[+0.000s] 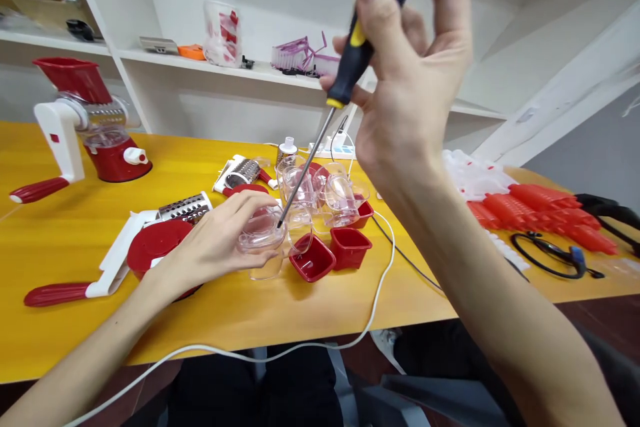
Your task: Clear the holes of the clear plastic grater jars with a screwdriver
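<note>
My right hand is raised high, its fingers wrapped round the black and yellow handle of a screwdriver. The shaft slants down to the left, and its tip meets or overlaps the rim of a clear plastic grater housing. Around that housing my left hand is closed, holding it just above the table. Several more clear housings lie behind it. To its right are red plastic hoppers, one tipped toward me.
An assembled red and white rotary grater stands at the left; grater parts lie near my left forearm. A white cable loops along the front edge. Red handles are piled at the right. Shelves rise behind the table.
</note>
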The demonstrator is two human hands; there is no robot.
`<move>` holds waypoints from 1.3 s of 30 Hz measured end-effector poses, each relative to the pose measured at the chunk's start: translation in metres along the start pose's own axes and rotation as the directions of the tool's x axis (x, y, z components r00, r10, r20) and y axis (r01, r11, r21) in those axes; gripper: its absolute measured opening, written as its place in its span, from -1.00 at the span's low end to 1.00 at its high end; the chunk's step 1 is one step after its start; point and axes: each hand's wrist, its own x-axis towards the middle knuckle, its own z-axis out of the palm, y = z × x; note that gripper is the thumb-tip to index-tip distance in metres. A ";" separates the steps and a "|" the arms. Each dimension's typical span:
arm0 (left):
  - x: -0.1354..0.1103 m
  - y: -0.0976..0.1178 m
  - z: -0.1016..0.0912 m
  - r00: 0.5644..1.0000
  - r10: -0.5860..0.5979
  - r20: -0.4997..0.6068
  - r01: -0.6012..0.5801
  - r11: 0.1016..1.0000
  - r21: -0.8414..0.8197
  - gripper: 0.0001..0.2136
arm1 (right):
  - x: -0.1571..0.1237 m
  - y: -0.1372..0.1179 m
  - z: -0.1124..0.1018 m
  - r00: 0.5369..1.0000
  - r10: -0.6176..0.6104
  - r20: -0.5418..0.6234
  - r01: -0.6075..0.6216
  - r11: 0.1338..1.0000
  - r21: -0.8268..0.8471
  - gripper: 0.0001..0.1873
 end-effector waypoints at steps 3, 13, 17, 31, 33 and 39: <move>-0.001 -0.001 0.001 1.000 0.008 -0.019 -0.008 1.000 -0.006 -0.48 | 0.014 -0.012 -0.001 0.996 0.040 -0.079 -0.041 0.999 -0.015 -0.78; -0.001 0.010 -0.008 0.988 -0.082 -0.130 0.066 0.990 -0.121 -0.47 | 0.018 0.004 -0.012 0.995 0.050 -0.080 -0.049 0.999 0.023 -0.72; 0.012 0.016 -0.015 0.977 -0.094 -0.190 0.090 0.995 -0.030 -0.76 | 0.016 0.007 -0.018 0.993 0.064 -0.097 -0.064 0.998 0.003 -0.61; 0.040 0.083 -0.013 0.966 0.217 0.142 -0.253 0.906 0.340 -0.83 | -0.029 -0.007 -0.114 0.845 -0.246 -0.475 0.252 0.966 -0.051 -0.78; 0.053 0.092 0.001 0.938 0.241 0.248 -0.322 0.871 0.371 -0.83 | -0.047 -0.012 -0.125 0.817 -0.243 -0.523 0.233 0.969 -0.086 -0.69; 0.075 0.098 0.023 0.899 0.236 0.368 -0.377 0.845 0.380 -0.79 | -0.077 -0.032 -0.150 0.634 -0.308 -0.709 0.188 0.951 -0.245 -0.57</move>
